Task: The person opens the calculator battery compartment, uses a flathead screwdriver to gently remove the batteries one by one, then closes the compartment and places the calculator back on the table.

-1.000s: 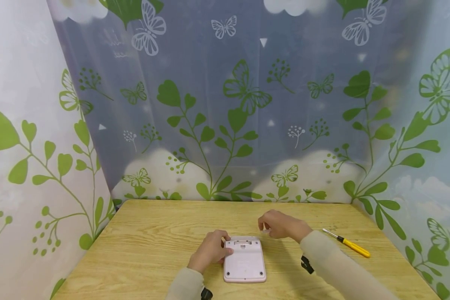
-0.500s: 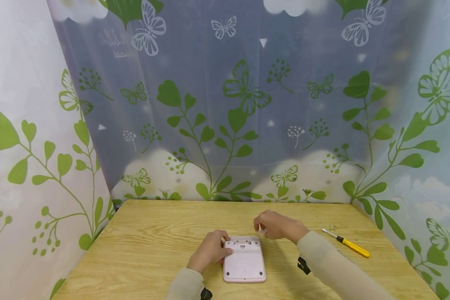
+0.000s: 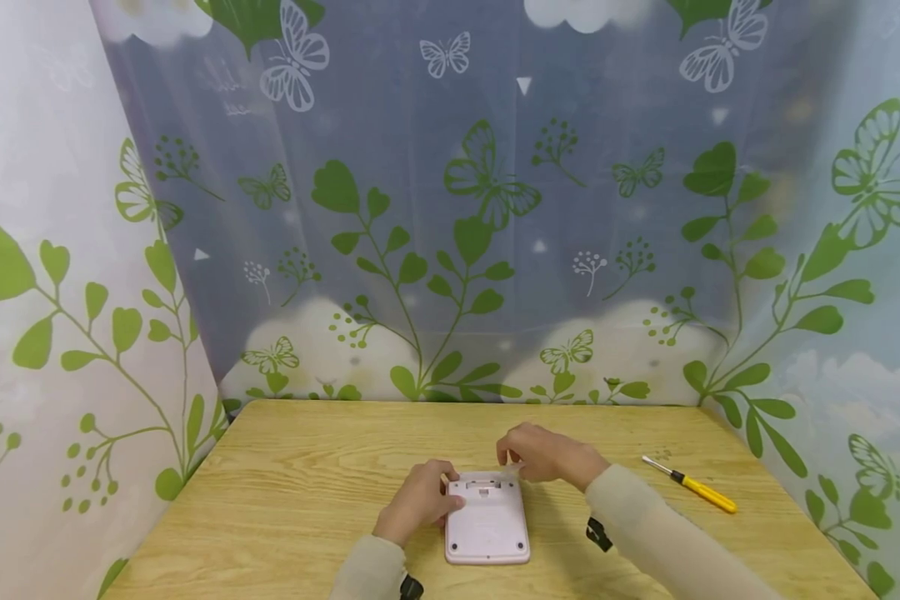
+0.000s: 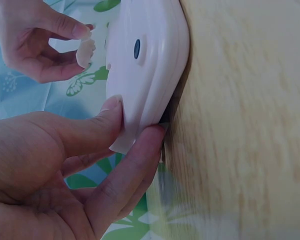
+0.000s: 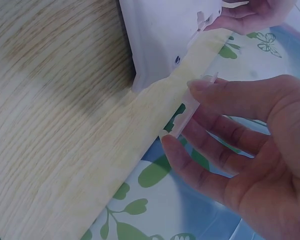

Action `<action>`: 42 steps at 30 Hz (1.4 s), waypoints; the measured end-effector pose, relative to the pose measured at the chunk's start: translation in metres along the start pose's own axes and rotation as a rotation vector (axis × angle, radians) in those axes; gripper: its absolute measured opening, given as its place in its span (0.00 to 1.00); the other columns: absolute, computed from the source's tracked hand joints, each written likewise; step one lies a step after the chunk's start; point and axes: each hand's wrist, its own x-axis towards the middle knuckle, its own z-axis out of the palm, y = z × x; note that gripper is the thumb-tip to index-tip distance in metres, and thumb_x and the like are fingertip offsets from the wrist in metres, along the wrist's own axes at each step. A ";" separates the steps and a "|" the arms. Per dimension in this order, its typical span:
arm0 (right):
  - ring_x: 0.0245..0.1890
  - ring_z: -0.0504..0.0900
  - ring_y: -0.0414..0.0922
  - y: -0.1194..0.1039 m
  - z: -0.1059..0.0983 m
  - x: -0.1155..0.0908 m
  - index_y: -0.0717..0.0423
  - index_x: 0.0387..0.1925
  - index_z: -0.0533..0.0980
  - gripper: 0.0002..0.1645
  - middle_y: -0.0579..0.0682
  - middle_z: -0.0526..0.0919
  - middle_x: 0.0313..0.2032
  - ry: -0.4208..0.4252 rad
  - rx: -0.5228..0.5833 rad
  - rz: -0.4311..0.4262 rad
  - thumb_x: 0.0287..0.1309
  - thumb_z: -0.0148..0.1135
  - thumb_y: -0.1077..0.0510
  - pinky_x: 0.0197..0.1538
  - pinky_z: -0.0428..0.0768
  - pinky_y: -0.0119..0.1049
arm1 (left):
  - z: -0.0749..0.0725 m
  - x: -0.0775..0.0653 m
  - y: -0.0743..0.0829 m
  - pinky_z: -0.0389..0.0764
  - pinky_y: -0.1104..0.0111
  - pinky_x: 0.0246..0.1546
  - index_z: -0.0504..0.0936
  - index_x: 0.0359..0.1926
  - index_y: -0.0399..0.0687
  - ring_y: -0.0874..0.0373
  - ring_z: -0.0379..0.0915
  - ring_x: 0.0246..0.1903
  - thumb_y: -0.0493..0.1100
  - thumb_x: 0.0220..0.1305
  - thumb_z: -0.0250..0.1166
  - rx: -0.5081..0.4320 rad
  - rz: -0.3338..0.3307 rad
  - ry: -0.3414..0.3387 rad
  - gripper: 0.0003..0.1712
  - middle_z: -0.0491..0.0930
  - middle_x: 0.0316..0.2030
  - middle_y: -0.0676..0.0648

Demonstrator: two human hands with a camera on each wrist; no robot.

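Pale pink device [image 3: 487, 527] lies on the wooden table [image 3: 307, 475], slotted end away from the person. The left hand [image 3: 418, 500] grips its left edge, thumb on top. Near its far right corner, the right hand [image 3: 546, 454] pinches a small pale piece [image 5: 190, 108]. A yellow-handled screwdriver [image 3: 701, 489] lies farther right.

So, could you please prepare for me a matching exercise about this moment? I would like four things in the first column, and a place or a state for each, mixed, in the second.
Column one
1. left hand
2. screwdriver
3. right hand
4. device

Column two
A. pinches a small pale piece
B. pale, with dark dots near its corners
C. grips the side of the flat object between thumb and fingers
D. lies on the table, away from both hands

Right pairs
1-C
2-D
3-A
4-B
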 end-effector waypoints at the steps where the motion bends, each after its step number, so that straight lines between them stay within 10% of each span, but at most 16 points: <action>1: 0.34 0.77 0.40 -0.001 0.000 0.000 0.58 0.43 0.84 0.18 0.49 0.85 0.36 0.000 0.001 -0.001 0.54 0.65 0.77 0.39 0.80 0.33 | 0.000 0.000 0.000 0.81 0.70 0.19 0.82 0.48 0.34 0.58 0.75 0.21 0.33 0.61 0.73 -0.001 0.000 -0.001 0.15 0.76 0.28 0.44; 42: 0.33 0.76 0.37 -0.016 0.009 0.007 0.55 0.43 0.84 0.17 0.48 0.85 0.36 -0.016 0.001 -0.003 0.56 0.67 0.74 0.38 0.79 0.30 | 0.000 -0.001 0.001 0.83 0.69 0.20 0.81 0.49 0.33 0.57 0.77 0.21 0.33 0.62 0.73 -0.013 -0.002 -0.009 0.15 0.77 0.29 0.43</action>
